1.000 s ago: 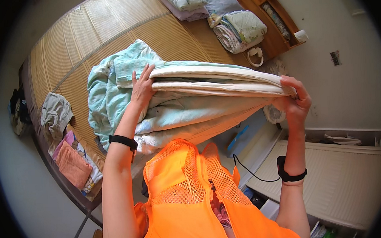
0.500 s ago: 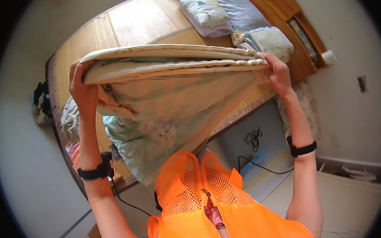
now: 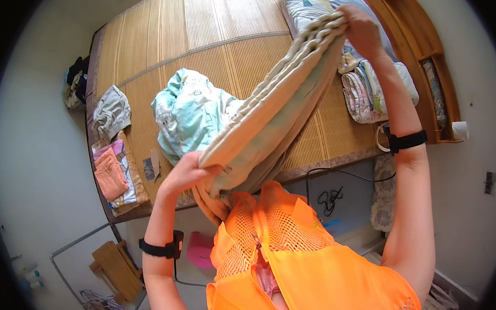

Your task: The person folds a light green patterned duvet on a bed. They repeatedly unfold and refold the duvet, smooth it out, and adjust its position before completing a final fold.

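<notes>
1. The quilt [image 3: 274, 120], cream and pale green, stretched slantwise between the person's two hands, from the near left up to the far right, above the near half of the bed.
2. The right hand [image 3: 362, 31] was raised at the far right end, its fingers closed around the gathered, pleated edge.
3. The left hand [image 3: 190, 172] was lower and nearer, at the other end of that stretch; it gripped the edge, with the thumb lying over the cloth and the other fingers mostly hidden.
4. Left of the stretched part, a bunched green-and-white portion lay crumpled on the woven mat [image 3: 243, 71]; more folds hung on the near side, just in front of the orange vest [image 3: 321, 269].
5. At the left end of the bed, a grey garment [image 3: 112, 112] lay on the far side of a folded coral towel [image 3: 110, 174], which rested on other folded cloths.
6. On the right, a folded bedding stack [image 3: 360, 96] sat near the wooden headboard [image 3: 421, 39], partly behind the right arm; a patterned pillow [image 3: 307, 3] lay farther off, close to the right hand.
7. A white paper roll [image 3: 460, 130] stood out at the headboard's near end.
8. On the near left, below the bed, were a pink object [image 3: 199, 250] and some wooden boards [image 3: 117, 268].
</notes>
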